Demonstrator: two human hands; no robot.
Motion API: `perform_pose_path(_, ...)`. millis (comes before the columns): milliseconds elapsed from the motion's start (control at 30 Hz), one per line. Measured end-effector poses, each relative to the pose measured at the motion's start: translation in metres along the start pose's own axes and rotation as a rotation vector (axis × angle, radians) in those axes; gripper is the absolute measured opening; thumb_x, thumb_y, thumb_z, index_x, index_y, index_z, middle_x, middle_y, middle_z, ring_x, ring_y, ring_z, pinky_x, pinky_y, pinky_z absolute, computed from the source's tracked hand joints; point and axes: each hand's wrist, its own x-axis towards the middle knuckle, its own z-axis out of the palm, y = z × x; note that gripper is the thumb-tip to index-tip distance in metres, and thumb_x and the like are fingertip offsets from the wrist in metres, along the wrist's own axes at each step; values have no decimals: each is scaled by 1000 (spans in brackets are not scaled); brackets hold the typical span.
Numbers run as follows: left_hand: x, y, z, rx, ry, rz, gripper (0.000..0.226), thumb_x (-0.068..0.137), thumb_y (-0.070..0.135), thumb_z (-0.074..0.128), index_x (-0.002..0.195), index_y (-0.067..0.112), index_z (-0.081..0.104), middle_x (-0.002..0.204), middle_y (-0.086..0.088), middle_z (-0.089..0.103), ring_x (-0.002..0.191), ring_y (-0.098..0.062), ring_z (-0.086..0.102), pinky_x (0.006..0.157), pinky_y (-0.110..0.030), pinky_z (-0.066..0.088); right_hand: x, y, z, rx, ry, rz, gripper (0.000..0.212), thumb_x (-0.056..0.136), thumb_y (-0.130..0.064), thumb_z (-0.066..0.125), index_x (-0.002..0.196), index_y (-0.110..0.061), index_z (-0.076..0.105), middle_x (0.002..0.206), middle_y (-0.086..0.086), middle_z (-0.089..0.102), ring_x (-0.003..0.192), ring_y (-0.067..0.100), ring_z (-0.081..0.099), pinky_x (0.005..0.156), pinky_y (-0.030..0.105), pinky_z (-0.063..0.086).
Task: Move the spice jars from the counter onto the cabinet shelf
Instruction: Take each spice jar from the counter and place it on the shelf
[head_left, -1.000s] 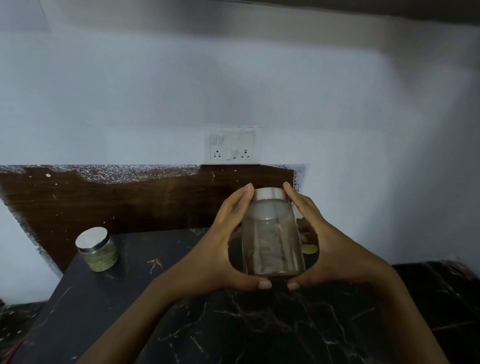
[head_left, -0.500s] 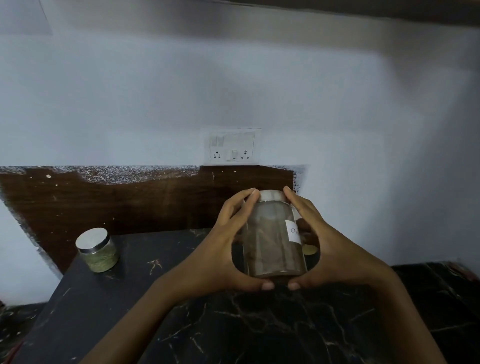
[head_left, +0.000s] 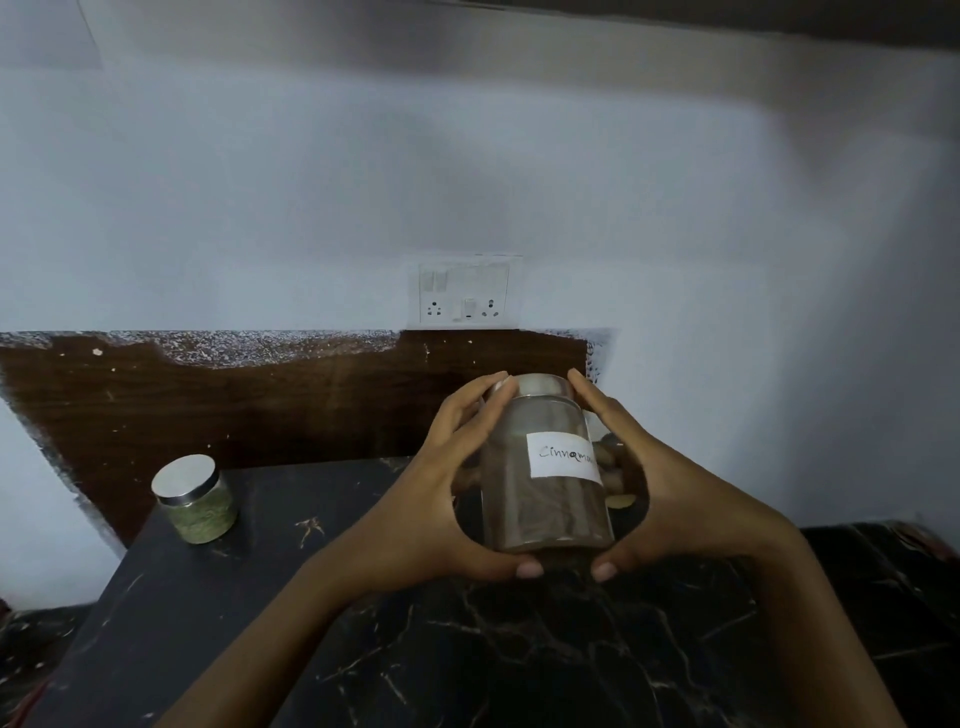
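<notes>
Seen from the head camera, the cinnamon jar (head_left: 545, 467) has been turned in the person's hands over the last second. Its paper label (head_left: 563, 456), out of sight a second ago, now faces us and reads "Cinnam…", with the end lost round the curve at 3 o'clock. I'd say the person was checking which spice this is. The jar has barely shifted from its spot above the middle of the table (head_left: 519, 649), and no cabinet shelf is in view.

The left hand (head_left: 415, 519) cups the jar from 9 o'clock and the right hand (head_left: 691, 514) from 3 o'clock. Their fingers (head_left: 483, 410) are curled up the glass to the metal lid (head_left: 540, 385), and both thumbs (head_left: 524, 569) are tucked at the base at 6 o'clock, so both hands clasp it firmly. I can't tell whether the base touches the table.

The green jar (head_left: 197, 501) waits on the table, well apart at 9 o'clock.
</notes>
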Motion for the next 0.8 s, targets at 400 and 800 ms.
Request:
perform_pose_path(400,3,5,-14,24,-13,-17,114,57,35,86,147,36,15,149,32,8,137,9,15,102,-18,40,0,-11,1,-131,103,-48,117,42,-47,84,110,-82,-4,114,-64,4,115,-9,34,97,19,42)
perform_pose_path(800,29,36,-37,304,28,87,116,57,44,85,146,40,10,150,32,2,135,16,3,96,8,14,2,-36,-30,-181,171,-180,123,43,-46,85,121,-75,-4,131,-48,7,128,-4,29,102,19,39)
